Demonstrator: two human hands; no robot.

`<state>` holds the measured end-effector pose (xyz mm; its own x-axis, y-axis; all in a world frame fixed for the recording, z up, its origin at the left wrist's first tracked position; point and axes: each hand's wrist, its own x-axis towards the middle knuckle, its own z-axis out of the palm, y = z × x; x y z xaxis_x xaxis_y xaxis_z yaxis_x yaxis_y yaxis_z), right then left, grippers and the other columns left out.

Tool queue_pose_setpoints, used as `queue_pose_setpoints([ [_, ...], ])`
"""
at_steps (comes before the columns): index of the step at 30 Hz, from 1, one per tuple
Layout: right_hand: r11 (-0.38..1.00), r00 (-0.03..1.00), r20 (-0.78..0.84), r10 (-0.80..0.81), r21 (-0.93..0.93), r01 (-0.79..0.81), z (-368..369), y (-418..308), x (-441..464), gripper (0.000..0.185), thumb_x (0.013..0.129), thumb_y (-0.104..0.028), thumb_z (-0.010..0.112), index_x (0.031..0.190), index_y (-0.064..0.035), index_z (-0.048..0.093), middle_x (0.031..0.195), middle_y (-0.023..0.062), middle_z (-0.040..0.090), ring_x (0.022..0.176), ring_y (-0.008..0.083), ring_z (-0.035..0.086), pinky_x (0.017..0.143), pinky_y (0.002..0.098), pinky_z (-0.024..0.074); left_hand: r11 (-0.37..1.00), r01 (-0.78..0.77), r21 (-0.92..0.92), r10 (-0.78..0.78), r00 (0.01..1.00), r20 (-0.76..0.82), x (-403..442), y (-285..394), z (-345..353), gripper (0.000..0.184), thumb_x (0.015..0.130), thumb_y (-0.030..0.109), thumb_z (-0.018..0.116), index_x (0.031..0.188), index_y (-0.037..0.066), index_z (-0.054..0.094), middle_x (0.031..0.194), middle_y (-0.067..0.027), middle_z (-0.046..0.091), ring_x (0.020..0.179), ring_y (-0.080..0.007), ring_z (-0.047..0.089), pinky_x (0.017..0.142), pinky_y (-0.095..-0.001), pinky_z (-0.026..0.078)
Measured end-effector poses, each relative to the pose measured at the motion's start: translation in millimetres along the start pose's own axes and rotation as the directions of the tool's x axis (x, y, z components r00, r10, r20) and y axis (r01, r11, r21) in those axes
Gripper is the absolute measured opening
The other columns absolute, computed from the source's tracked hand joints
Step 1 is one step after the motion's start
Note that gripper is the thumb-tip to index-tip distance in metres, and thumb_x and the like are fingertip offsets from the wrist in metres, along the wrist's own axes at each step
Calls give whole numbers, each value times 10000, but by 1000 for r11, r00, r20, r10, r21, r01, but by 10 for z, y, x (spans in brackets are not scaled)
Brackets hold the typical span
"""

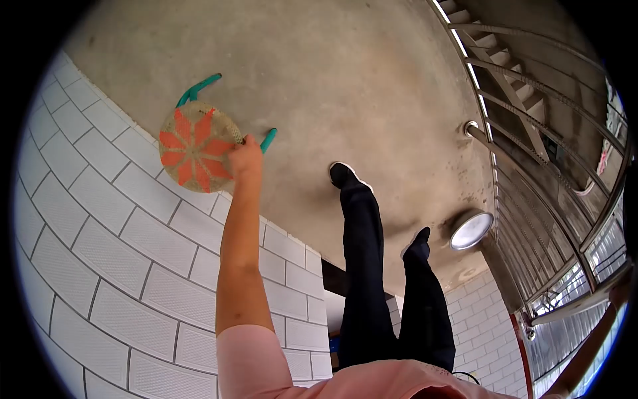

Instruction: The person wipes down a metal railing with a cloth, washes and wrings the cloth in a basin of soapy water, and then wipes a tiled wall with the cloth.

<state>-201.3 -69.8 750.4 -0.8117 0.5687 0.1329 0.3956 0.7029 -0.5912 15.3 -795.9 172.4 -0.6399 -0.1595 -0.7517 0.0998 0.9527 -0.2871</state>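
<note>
My left hand is closed on the right edge of a round woven seat or mat with an orange petal pattern. Green legs stick out from under the round piece, beside the white brick wall. At the far right edge, my right hand is small and dim near the metal railing; its fingers cannot be made out.
Metal railings run down the right side, with stairs beyond them. A round metal basin lies on the concrete floor by the railing. White brick wall fills the left side.
</note>
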Motion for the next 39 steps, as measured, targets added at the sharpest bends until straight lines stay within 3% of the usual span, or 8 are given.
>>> queue_pose_setpoints([
  [7,976,937,299,-180,-65,209,-63,54,-3,651,981,-470,203,1206,42,538,1179,186,592,1113,311,542,1066,435,342,983,-184,-10,179,967,-178,-61,-110,-52,160,877,164,529,1002,127,621,1037,-46,534,973,-209,584,669,-330,571],
  [9,995,989,-130,-68,-75,59,14,65,-38,635,985,-455,216,1198,47,541,1175,180,592,1122,312,538,1065,436,343,990,-140,35,144,977,-156,-121,-61,-58,152,874,165,531,988,127,623,1020,-41,536,963,-204,581,659,-321,571],
  [19,997,999,-42,11,-77,-14,-1,-10,-42,606,990,-434,251,1247,61,487,1274,175,531,1162,275,509,1092,421,317,971,-36,-237,3,990,-140,-746,1030,563,140,852,201,544,921,135,646,959,-24,564,970,-200,571,605,-344,556],
  [21,985,947,-319,-46,-170,-9,-193,215,207,576,994,-396,273,1229,86,484,1267,201,522,1137,273,526,1064,417,358,916,15,-400,-52,995,-83,-893,1341,380,146,851,179,534,908,125,657,948,-35,586,991,-205,571,631,-340,551],
  [24,969,991,-130,-29,-245,-4,-141,72,122,565,996,-370,285,1229,112,464,1253,245,513,1111,285,544,1029,414,408,924,-127,-361,72,984,-162,-1068,1657,-133,170,850,137,515,911,109,671,970,-50,602,1023,-209,568,712,-344,551],
  [28,907,989,-91,-120,-415,72,-355,459,410,577,994,-377,279,1233,119,452,1242,279,505,1104,270,554,1002,371,446,817,-112,-566,13,984,-177,-971,2010,-389,183,847,131,516,903,102,687,1025,-37,597,1060,-221,553,775,-349,548],
  [32,868,980,-186,-68,-496,-34,-347,438,441,437,945,-314,354,1057,-6,645,893,151,630,777,297,610,690,430,484,718,-139,-683,28,985,-170,-1021,1976,-682,173,828,126,540,916,94,686,1031,-43,593,1074,-228,545,823,-331,535],
  [39,479,962,-83,-261,-876,54,-182,237,343,406,962,-331,352,1093,-26,585,955,185,647,905,334,622,764,491,465,329,-126,-936,-168,968,-189,-1320,1687,-861,76,822,93,584,896,86,599,964,-83,554,965,-279,567,780,-392,516],
])
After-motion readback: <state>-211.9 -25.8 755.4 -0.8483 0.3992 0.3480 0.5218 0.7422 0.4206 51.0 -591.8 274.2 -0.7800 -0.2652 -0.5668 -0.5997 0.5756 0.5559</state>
